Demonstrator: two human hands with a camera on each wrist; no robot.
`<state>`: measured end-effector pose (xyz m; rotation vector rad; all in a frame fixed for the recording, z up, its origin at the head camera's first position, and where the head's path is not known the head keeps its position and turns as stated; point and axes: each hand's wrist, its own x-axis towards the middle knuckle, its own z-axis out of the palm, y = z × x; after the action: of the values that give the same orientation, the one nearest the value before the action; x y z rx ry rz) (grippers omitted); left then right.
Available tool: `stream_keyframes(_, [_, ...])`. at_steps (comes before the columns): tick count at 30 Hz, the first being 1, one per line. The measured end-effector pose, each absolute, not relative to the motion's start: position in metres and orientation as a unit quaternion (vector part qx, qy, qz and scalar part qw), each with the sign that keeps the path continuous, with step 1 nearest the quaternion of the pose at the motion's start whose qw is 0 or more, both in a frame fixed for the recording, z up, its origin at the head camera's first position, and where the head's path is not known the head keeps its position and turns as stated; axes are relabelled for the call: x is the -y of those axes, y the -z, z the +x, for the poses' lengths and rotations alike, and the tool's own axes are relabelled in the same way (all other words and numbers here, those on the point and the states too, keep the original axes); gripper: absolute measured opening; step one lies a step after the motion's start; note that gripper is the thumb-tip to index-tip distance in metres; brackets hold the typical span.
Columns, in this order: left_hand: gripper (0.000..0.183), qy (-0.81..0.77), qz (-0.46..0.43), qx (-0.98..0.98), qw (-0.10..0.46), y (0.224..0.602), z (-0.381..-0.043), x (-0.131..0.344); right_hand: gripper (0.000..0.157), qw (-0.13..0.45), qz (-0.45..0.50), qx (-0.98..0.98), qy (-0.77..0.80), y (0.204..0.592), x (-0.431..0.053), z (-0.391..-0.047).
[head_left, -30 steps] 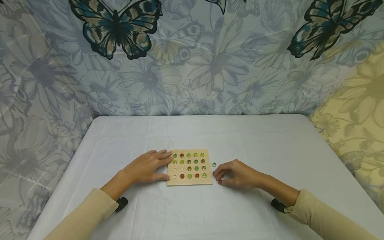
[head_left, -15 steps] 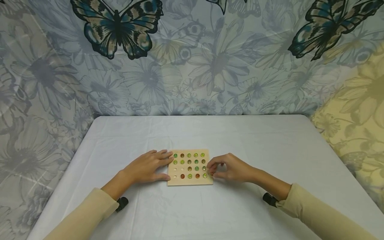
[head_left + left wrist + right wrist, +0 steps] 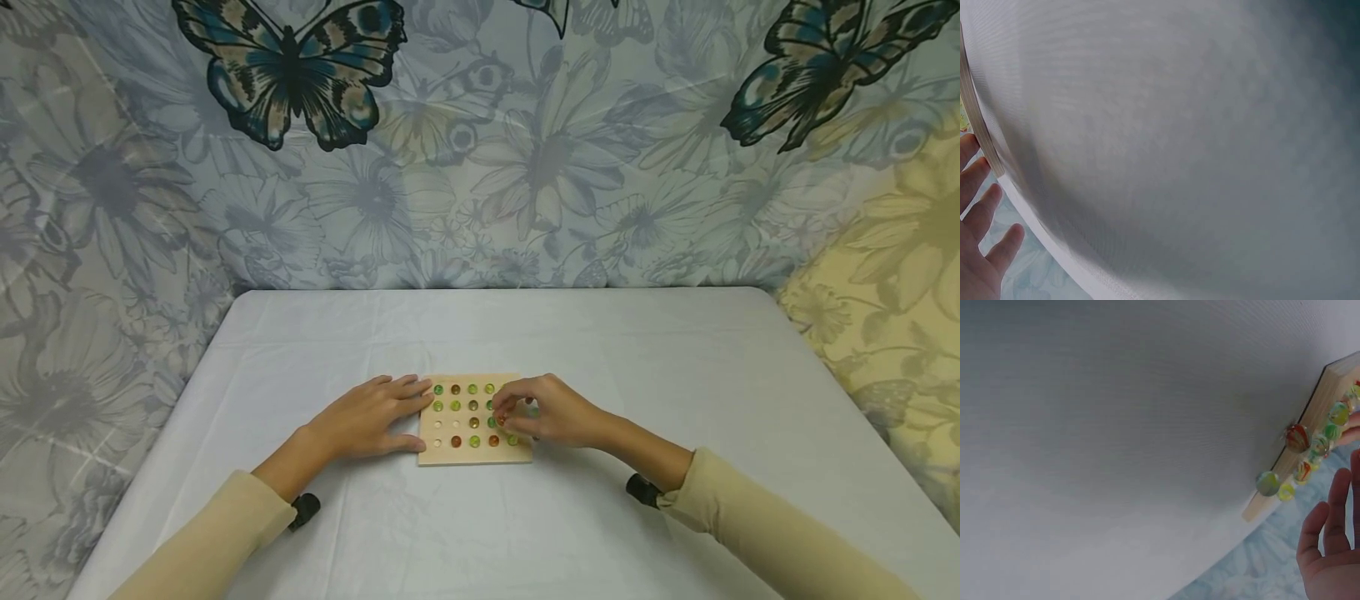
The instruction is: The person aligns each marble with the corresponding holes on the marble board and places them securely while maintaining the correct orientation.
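A pale wooden board [image 3: 474, 457] with rows of round hollows lies mid-table, most of them filled with green, brown and red glass marbles. Several hollows near its left side hold none. My left hand [image 3: 372, 417] rests along the board's left edge, fingers spread and thumb at the near corner. Over the right part of the board, my right hand [image 3: 558, 408] pinches a reddish marble [image 3: 502, 420] between thumb and fingertips, hiding some of the marbles below. In the right wrist view, a red-streaked marble [image 3: 1297, 437] and a greenish marble [image 3: 1267, 483] sit beside the board's edge.
A white cloth [image 3: 465, 533] covers the table. Behind it hangs a fabric backdrop [image 3: 480, 200] with flowers and butterflies. Each wrist carries a black camera, such as the left camera [image 3: 305, 510].
My right hand has moved left from the table beside the board to above its right columns, carrying the reddish marble. My left hand has stayed at the board's left edge.
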<state>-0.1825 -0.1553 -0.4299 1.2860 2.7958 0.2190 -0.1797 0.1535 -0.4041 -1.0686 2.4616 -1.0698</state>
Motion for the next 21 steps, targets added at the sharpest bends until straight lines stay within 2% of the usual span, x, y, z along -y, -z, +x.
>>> stream_keyframes(6, [0.073, -0.076, 0.417, -0.905, 0.029, 0.429, -0.182, 0.155, 0.023, 0.116, -0.382, -0.832, 0.386, 0.408, -0.142, -0.185])
stream_keyframes(21, [0.073, -0.075, 0.415, -0.906, 0.029, 0.429, -0.180, 0.154, 0.021, 0.144, -0.396, -0.811, 0.405, 0.416, -0.118, -0.185])
